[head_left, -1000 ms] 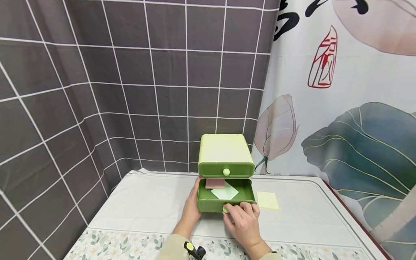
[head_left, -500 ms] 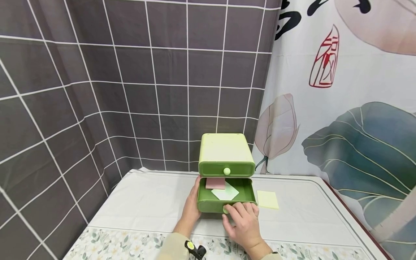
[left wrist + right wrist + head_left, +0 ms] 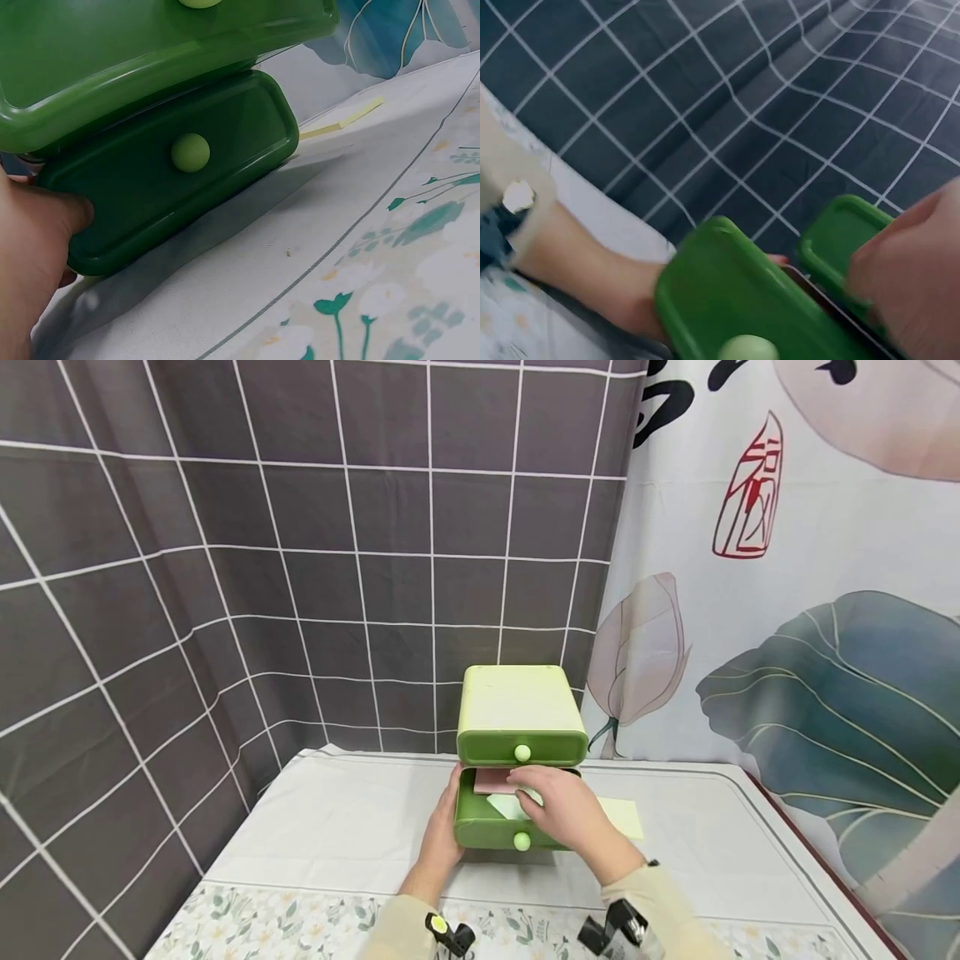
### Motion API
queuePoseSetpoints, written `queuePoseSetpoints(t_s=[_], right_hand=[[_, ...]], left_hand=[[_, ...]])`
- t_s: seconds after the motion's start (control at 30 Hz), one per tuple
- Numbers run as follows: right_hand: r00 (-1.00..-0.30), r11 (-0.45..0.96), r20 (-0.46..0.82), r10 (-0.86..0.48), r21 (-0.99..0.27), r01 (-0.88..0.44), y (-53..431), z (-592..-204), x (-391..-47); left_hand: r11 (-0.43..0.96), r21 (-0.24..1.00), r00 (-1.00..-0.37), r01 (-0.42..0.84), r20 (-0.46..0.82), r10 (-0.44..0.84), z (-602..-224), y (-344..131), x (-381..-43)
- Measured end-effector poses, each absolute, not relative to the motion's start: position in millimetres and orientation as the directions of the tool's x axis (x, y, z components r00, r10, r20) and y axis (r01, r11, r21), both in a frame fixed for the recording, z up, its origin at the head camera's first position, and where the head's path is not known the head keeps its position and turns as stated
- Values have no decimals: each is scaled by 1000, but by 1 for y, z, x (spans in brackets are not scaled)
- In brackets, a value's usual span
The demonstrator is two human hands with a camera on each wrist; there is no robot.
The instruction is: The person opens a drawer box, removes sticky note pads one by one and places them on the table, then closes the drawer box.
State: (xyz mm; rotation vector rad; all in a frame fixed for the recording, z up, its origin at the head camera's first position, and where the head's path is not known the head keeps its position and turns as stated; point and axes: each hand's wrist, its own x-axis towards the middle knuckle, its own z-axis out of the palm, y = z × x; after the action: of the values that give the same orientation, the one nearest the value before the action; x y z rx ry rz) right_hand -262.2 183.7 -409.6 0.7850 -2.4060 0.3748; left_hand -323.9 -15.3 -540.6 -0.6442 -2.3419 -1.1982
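A small desktop drawer unit (image 3: 522, 693) stands on the table, pale yellow-green on top. Its upper drawer (image 3: 487, 748) is in, while the lower drawer (image 3: 480, 833) is pulled out. Inside lie pink sticky notes (image 3: 491, 781) and a pale green sticky note (image 3: 504, 807). My left hand (image 3: 441, 835) holds the unit's left side by the lower drawer; the left wrist view shows its thumb (image 3: 75, 212) against the drawer's end. Over the lower drawer, my right hand (image 3: 562, 806) reaches in, a gap showing between thumb and bent fingers beside the notes. It partly covers both notes.
A yellow sticky note (image 3: 626, 818) lies on the white tablecloth (image 3: 697, 835) right of the unit, partly behind the right hand. A dark checked curtain (image 3: 382, 593) hangs behind and to the left. A printed white curtain (image 3: 660, 527) hangs on the right.
My right hand has left the lower drawer's front and round knob and moved up and inward over the notes. The left hand, the unit and the drawer have stayed in place.
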Motion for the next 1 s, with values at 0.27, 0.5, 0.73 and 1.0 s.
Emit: queuePoseSetpoints(t_s=[0.27, 0.5, 0.73, 1.0], right_hand=[[-792, 755, 198, -578, -237, -611, 186, -400, -295], [-723, 716, 68, -688, -100, -691, 177, -406, -305], [-687, 688, 50, -725, -5, -726, 174, -412, -314], [-606, 646, 229, -762, 191, -739, 180, -433, -322]], left_hand=[[500, 655, -813, 567, 543, 210, -542, -18, -325], [507, 661, -824, 553, 524, 216, -542, -17, -326], [522, 658, -829, 543, 521, 204, -539, -16, -327], [551, 639, -829, 536, 522, 201, -540, -16, -326]])
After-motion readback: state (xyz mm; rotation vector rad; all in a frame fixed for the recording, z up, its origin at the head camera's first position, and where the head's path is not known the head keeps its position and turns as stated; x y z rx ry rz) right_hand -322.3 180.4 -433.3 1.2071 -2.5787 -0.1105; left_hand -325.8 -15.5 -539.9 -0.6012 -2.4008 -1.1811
